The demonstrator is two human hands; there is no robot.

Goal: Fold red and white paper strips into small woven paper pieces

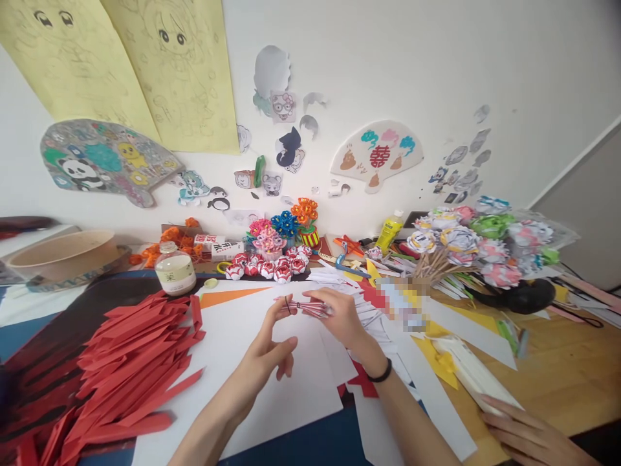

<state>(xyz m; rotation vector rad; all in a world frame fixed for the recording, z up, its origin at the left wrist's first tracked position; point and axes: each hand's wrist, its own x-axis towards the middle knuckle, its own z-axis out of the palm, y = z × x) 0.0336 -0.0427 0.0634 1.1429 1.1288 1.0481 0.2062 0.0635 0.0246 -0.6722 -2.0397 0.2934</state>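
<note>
Over the white sheets (295, 388), my right hand (339, 317) is closed around one end of a bundle of thin red-and-white strips (310, 307). The strips lie roughly level and point toward my left hand (269, 346). A thin black elastic band (286, 304) loops over my left index finger at the near end of the bundle. My left thumb stands apart from that finger, and the other fingers curl below. A dark tie crosses the bundle near its left end. The strips' right ends are hidden in my right fingers.
Red folded paper strips (140, 362) pile up at left, near a glass jar (174, 268). Red-white paper flowers (272, 266) sit at the back, with a paper bouquet (466, 246) at right. Another person's hand (538, 433) touches a white packet (478, 372).
</note>
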